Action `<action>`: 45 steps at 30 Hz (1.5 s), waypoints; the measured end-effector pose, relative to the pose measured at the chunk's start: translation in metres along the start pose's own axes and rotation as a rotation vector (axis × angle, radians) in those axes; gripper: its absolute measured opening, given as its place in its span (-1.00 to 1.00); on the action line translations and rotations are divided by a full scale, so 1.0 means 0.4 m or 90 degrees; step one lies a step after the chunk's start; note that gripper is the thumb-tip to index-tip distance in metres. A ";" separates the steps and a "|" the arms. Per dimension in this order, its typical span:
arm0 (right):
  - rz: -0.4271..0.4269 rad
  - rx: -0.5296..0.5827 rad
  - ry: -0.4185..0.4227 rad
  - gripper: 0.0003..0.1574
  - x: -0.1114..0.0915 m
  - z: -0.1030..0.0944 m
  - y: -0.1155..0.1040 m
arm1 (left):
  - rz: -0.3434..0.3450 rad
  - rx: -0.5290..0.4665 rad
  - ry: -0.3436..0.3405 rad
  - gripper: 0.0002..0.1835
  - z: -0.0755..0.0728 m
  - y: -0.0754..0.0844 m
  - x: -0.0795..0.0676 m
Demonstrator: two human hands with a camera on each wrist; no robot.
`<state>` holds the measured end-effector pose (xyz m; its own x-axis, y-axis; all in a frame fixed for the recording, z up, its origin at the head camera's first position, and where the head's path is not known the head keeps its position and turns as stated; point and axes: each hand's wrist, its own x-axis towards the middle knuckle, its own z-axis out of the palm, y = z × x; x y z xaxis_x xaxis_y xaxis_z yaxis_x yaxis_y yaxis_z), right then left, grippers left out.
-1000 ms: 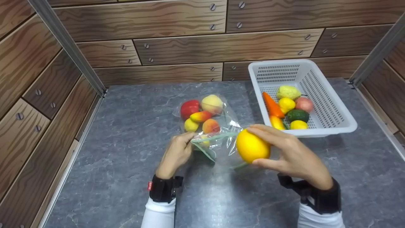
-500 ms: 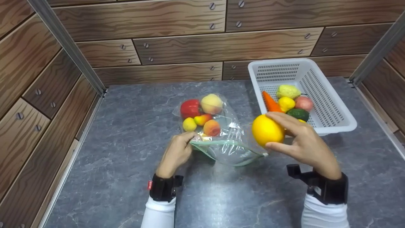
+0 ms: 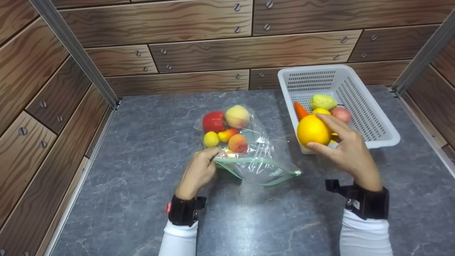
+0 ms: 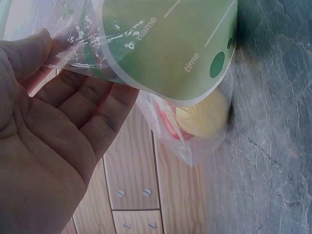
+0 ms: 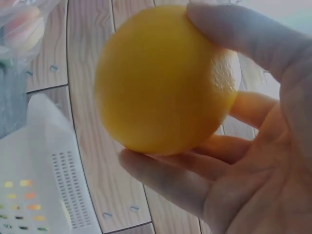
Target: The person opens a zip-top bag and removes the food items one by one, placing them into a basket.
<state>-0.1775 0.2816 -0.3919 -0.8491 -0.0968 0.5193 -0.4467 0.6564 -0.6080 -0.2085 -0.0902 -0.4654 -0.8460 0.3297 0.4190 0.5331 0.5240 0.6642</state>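
Between the thumb and fingers of my right hand (image 3: pixel 350 151) is an orange (image 3: pixel 313 130), held up over the near left corner of the white basket (image 3: pixel 385 140). It fills much of the right wrist view, gripped by its sides. My left hand (image 3: pixel 200 169) pinches the left corner of a clear zip bag (image 3: pixel 263 172) at its green-edged mouth, which gapes toward me. Inside the bag lie a red bell pepper (image 3: pixel 213 122), a pale peach (image 3: pixel 237 116), a small yellow fruit (image 3: pixel 211 139), a red-yellow fruit (image 3: pixel 228 134) and an orange-red peach (image 3: pixel 238 143). The left wrist view shows the bag's green printed panel (image 4: pixel 170 48).
In the basket lie a carrot (image 3: pixel 300 110), a bumpy yellow-green fruit (image 3: pixel 323 102), a pinkish round fruit (image 3: pixel 341 115) and others partly hidden by the orange and right hand. Wood-patterned walls (image 3: pixel 199 53) enclose the grey marbled tabletop (image 3: pixel 149 135) at the back and sides.
My right hand has carried the orange away from the bag's mouth, rightward and back to over the basket. The bag's right side has dropped down; my left hand keeps its place.
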 end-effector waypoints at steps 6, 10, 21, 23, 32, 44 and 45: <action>0.059 0.013 0.050 -0.07 0.010 0.007 0.028 | -0.002 -0.002 -0.001 -0.65 -0.002 0.002 0.002; 0.105 -0.002 0.063 -0.08 0.014 0.010 0.044 | 0.004 -0.011 -0.003 -0.69 -0.002 0.002 0.002; 0.152 -0.087 0.052 -0.05 0.017 0.020 0.093 | 0.014 -0.017 -0.005 -0.69 -0.003 0.003 0.003; 0.153 -0.093 0.050 -0.05 0.016 0.023 0.100 | 0.013 -0.017 -0.007 -0.68 -0.003 0.004 0.003; 0.133 -0.113 0.058 -0.17 0.013 0.042 0.137 | 0.013 -0.021 -0.004 -0.69 -0.002 0.006 0.001; 0.151 -0.149 0.118 -0.51 0.011 0.053 0.163 | -0.019 -0.012 -0.014 -0.68 -0.005 0.016 -0.001; 0.161 -0.153 0.128 -0.53 0.011 0.055 0.163 | -0.019 -0.012 -0.015 -0.69 -0.005 0.016 0.000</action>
<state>-0.2166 0.3077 -0.4424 -0.8415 0.2227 0.4923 -0.1317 0.7991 -0.5866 -0.2050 -0.0882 -0.4599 -0.8610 0.3323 0.3850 0.5078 0.5195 0.6873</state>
